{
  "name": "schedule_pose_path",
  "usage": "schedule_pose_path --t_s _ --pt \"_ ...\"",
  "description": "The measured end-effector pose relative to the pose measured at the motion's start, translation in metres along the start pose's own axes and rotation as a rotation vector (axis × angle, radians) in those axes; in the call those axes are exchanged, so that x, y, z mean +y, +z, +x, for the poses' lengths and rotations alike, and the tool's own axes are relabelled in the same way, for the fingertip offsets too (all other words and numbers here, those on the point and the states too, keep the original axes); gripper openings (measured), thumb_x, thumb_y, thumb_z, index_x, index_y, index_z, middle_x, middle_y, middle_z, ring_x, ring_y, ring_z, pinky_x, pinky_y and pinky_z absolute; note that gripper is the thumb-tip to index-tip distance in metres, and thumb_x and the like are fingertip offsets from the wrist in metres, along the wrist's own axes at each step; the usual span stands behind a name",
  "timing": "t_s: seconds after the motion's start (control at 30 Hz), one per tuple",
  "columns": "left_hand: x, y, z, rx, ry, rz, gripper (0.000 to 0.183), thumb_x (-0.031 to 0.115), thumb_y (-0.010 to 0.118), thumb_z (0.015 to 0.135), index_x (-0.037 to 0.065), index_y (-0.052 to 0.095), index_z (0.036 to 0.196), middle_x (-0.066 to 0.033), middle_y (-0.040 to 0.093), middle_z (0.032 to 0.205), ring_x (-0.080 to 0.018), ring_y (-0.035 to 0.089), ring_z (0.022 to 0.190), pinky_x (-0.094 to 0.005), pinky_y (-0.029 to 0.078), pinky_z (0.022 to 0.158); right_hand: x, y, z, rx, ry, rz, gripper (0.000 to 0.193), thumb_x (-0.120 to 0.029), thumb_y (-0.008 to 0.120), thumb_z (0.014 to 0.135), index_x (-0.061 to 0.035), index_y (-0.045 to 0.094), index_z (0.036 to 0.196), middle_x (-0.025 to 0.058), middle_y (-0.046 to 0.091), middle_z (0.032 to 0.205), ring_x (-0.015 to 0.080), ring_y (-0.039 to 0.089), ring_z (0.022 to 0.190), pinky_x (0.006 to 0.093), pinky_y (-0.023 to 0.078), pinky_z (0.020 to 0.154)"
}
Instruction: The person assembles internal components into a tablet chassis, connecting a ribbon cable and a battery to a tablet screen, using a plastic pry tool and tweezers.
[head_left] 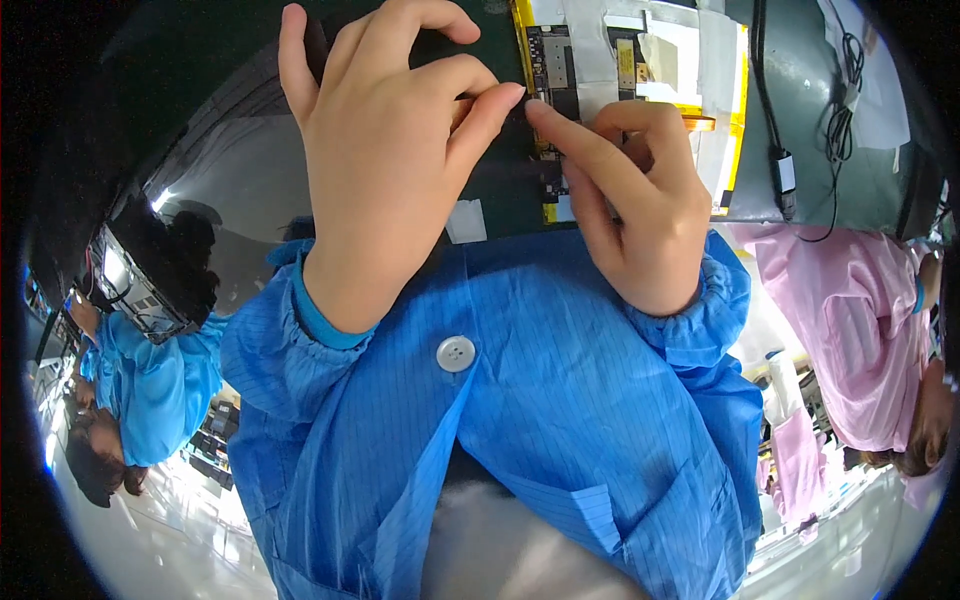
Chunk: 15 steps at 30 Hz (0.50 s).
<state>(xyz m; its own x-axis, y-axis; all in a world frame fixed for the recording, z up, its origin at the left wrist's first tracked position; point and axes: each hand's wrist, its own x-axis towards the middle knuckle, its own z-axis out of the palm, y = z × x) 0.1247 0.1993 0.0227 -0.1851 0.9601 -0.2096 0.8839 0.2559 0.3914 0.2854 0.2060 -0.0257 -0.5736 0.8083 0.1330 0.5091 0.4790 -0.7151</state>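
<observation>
My left hand [385, 160] is raised over the dark bench with its thumb and index finger pinched together. Whatever lies between those fingertips is hidden or too small to name; the little finger sticks out. Close by, my right hand [645, 215] stretches its index finger toward the left thumb tip. The right thumb lies against that index finger, and its other fingers curl inward. Under and beyond the right hand is a flat electronic assembly with yellow edges [741, 75]. It has a dark circuit board [549, 75], strips of grey tape [595, 65] and an orange flex ribbon [699, 123].
A black cable with a connector [785, 172] runs right of the assembly, beside a thin coiled black cable [838, 130]. A small pale piece [466, 222] lies at the bench's near edge. People in blue [155, 385] and pink [840, 320] clothing are at either side.
</observation>
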Motion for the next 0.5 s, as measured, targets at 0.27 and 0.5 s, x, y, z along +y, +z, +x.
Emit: schedule_pose_path --t_s 0.27,0.5 --pt "-0.028 0.009 -0.002 0.282 0.426 0.074 0.012 0.019 0.066 0.079 0.014 0.067 0.09 0.0006 0.062 0.102 -0.0199 0.056 0.1 -0.0488 0.02 0.106 -0.005 -0.028 -0.006 0.086 0.005 0.05 0.042 0.016 0.052 0.074 -0.0021 0.063 0.111 0.0077 0.053 0.09 0.0148 0.056 0.076 0.0231 0.047 0.069" --pt "0.0 0.02 -0.019 0.162 0.62 -0.273 0.023 0.008 0.072 0.069 0.007 0.066 0.092 -0.0061 0.065 0.084 -0.0226 0.061 0.076 -0.0347 0.046 0.075 0.004 -0.027 -0.014 0.091 0.222 0.718 0.04 0.012 0.057 0.078 0.0007 0.057 0.116 0.0064 0.057 0.091 0.0114 0.06 0.082 0.0253 0.051 0.074"
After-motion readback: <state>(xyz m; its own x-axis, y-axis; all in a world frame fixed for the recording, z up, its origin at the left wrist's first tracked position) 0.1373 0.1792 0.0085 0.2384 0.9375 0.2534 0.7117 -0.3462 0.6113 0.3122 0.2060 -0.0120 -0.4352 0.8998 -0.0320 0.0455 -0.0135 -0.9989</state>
